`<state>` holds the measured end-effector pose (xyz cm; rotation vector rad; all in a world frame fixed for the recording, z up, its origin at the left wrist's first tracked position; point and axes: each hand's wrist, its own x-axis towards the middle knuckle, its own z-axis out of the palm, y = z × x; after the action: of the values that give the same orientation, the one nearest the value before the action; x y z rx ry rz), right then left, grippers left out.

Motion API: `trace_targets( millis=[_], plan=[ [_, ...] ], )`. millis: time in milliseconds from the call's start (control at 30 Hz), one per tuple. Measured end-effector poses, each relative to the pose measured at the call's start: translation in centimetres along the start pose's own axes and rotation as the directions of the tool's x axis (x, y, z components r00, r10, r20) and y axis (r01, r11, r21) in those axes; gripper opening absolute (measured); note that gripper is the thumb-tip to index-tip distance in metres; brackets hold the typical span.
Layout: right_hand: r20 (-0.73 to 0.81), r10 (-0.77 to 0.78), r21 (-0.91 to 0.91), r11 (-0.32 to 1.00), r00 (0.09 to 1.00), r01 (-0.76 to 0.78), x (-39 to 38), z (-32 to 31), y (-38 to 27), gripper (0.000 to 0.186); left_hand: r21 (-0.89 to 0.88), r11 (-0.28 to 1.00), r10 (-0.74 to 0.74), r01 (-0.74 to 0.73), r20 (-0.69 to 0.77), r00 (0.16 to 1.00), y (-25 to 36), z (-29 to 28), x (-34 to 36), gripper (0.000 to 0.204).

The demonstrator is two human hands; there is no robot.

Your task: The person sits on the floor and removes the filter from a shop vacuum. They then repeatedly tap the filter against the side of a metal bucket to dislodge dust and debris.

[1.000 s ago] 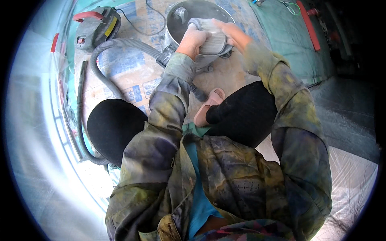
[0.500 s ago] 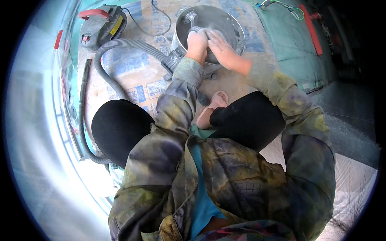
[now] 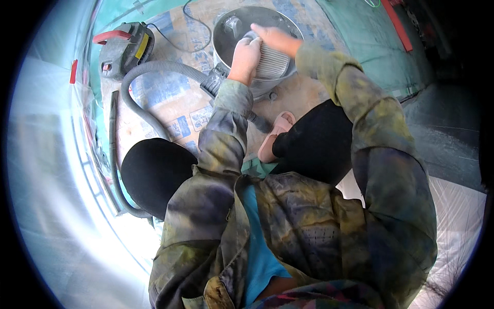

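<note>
A pleated, pale grey cartridge filter [image 3: 274, 63] is tilted over the round metal vacuum canister [image 3: 218, 47]. My left hand [image 3: 245, 57] is closed on the filter's near-left end, thumb upward. My right hand [image 3: 276, 39] lies across the filter's far side, its fingers stretched toward the left hand; it is partly blurred, and whether it touches the filter is hard to tell. Dust coats the inside of the canister, where a grey inlet fitting [image 3: 234, 24] shows on the wall.
A grey corrugated hose [image 3: 135, 77] runs from the canister's side. The vacuum's motor head [image 3: 123, 55], with a red handle, rests at the left with its cord trailing. A dark tube [image 3: 113, 129] lies beside my knee. Printed protective board [image 3: 159, 90] covers the floor.
My right hand has lifted and shifted from the filter's side, exposing its pleats. The left hand keeps its hold. The whole view has shifted slightly.
</note>
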<state>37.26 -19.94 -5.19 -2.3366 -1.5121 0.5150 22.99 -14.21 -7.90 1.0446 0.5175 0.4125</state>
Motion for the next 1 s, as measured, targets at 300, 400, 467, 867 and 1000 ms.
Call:
trace_targets(
  millis=[300,400,467,867,1000],
  plan=[
    [-0.323,-0.223,-0.075,0.975,0.920,0.210,-6.0,4.2,-5.9,0.051,-0.142,0.990,-0.026,0.017,-0.061,0.998,-2.9,-2.8,2.5,0.022],
    [0.040,0.073,0.217,0.973,0.996,-0.080,-4.3,-0.8,-6.7,0.062,-0.110,0.994,-0.002,-0.005,-0.063,0.998,0.8,-0.2,-1.2,0.026],
    [0.345,0.338,0.447,0.762,0.876,-0.469,-1.3,-2.3,-3.8,0.064,0.082,0.996,0.038,-0.040,0.024,0.999,1.1,0.7,-2.1,0.027],
    [-0.047,-0.131,0.435,0.890,0.990,0.139,-9.8,-0.7,-5.4,0.049,-0.156,0.985,-0.120,0.072,-0.326,0.938,0.7,-0.9,-0.5,0.030],
    [-0.192,0.306,0.724,0.686,0.932,-0.077,-9.1,-3.2,-3.8,0.041,-0.465,0.879,-0.209,0.108,-0.171,0.963,1.1,-0.7,-0.5,0.031]
  ],
)
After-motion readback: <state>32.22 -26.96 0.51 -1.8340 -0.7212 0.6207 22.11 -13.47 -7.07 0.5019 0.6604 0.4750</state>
